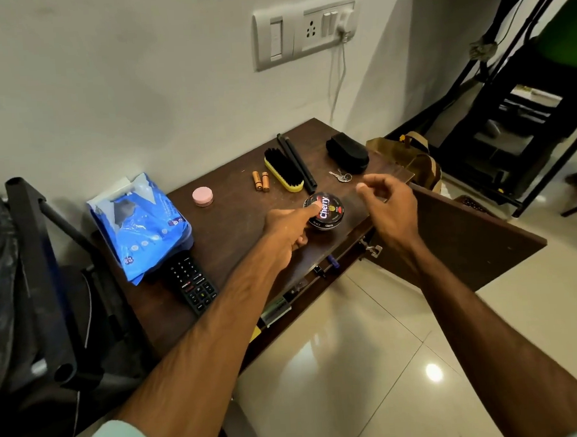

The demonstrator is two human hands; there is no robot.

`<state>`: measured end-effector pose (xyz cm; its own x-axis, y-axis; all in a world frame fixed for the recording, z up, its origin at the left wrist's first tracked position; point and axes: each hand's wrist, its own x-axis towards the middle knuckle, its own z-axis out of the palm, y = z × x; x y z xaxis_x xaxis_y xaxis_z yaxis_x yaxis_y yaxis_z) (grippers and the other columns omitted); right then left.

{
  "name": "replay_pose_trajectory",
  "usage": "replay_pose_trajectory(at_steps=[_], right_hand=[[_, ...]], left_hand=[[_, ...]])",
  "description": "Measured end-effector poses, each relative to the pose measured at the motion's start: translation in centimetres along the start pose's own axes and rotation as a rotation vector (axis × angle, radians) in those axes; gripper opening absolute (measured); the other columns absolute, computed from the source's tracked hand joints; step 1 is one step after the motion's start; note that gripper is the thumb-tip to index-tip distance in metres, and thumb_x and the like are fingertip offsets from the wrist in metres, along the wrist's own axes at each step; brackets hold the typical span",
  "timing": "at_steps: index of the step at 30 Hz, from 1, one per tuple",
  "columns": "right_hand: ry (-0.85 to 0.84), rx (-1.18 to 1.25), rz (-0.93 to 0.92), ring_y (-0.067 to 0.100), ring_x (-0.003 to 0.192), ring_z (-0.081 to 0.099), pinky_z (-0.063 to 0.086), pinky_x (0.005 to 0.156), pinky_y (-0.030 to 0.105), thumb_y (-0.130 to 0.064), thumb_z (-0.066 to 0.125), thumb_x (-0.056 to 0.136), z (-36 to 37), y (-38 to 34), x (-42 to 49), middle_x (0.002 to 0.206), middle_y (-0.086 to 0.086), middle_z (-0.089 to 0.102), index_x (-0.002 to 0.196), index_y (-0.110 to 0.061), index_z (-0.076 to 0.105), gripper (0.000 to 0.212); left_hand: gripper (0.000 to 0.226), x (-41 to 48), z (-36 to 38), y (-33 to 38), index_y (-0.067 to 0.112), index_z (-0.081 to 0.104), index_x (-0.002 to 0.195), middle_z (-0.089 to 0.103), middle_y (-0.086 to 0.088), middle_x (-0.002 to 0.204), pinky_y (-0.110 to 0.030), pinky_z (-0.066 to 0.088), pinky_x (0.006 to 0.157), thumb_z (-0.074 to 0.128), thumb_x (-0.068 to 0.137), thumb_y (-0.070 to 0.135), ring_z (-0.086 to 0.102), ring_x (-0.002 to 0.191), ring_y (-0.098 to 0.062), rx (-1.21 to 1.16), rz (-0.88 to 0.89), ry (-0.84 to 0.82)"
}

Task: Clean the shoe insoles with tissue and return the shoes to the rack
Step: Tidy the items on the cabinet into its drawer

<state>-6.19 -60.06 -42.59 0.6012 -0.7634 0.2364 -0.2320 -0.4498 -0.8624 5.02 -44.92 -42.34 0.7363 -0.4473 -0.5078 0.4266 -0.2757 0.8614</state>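
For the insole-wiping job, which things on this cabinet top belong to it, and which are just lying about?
Job:
- blue pack, apparently tissues (no shoes in view)

Lying about:
- polish tin, touched by the left hand forefinger
- brush
- two batteries
- pink pot
- keys
- remote
- black pouch

The right hand hovers empty.

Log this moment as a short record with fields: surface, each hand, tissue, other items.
surface: dark brown wooden cabinet top, with its door swung open
left hand: index fingertip rests on the lid of the round black shoe-polish tin
right hand: loosely curled above the top beside the tin, holding nothing
tissue: blue plastic pack, likely the tissue, at the top's left end, untouched
other items: yellow-backed black brush, two gold batteries, pink round pot, bunch of keys, black remote control
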Motion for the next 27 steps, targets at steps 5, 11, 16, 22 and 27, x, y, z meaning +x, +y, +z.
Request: replay_pose_trajectory(at_steps=[5,11,16,22,27], right_hand=[[-0.042,-0.226,0.082,0.015,0.102,0.066,0.054,0.085,0.024,-0.02,0.074,0.093,2.7,1.3,4.4,0.119,0.007,0.07,0.126,-0.008,0.066,0.036],[-0.063,-0.382,0.109,0.018,0.1,0.065,0.056,0.091,0.035,-0.03,0.075,0.092,5.3,0.9,7.1,0.118,0.011,0.07,0.125,-0.007,0.066,0.042],[-0.066,-0.411,0.125,0.016,0.095,0.067,0.058,0.084,0.033,-0.032,0.073,0.093,6.0,1.3,7.6,0.105,0.004,0.071,0.105,-0.017,0.071,0.02],[-0.134,-0.363,0.079,0.013,0.091,0.065,0.06,0.087,0.04,-0.019,0.074,0.092,4.7,1.9,5.7,0.096,0.001,0.07,0.086,-0.02,0.069,0.008],[-0.138,-0.363,0.06,0.023,0.105,0.069,0.061,0.088,0.046,-0.014,0.071,0.094,3.5,2.5,3.8,0.116,0.01,0.072,0.106,-0.011,0.074,0.013]], left_hand=[[0.032,0.5,-0.2,-0.5,0.008,0.072,0.095,0.061,0.0,0.069,-0.02,0.039,0.048,0.083,0.082,0.035,0.042,0.049,-0.006,-0.066,-0.007,0.031],[0.031,0.8,0.1,-1.0,0.009,0.072,0.099,0.066,-0.001,0.076,-0.021,0.042,0.05,0.082,0.083,0.034,0.046,0.051,-0.005,-0.078,0.013,0.027],[0.037,0.5,0.3,-1.2,0.009,0.071,0.109,0.069,-0.002,0.087,-0.021,0.043,0.053,0.081,0.084,0.035,0.047,0.055,-0.006,-0.054,0.006,-0.006],[0.036,-0.2,0.2,-1.1,0.009,0.07,0.111,0.073,-0.006,0.098,-0.02,0.042,0.053,0.079,0.085,0.033,0.05,0.058,-0.005,-0.03,0.01,-0.018],[0.031,-1.0,0.7,-1.1,0.012,0.07,0.104,0.071,-0.004,0.093,-0.023,0.045,0.059,0.08,0.084,0.033,0.049,0.06,-0.007,-0.031,-0.001,-0.016]])
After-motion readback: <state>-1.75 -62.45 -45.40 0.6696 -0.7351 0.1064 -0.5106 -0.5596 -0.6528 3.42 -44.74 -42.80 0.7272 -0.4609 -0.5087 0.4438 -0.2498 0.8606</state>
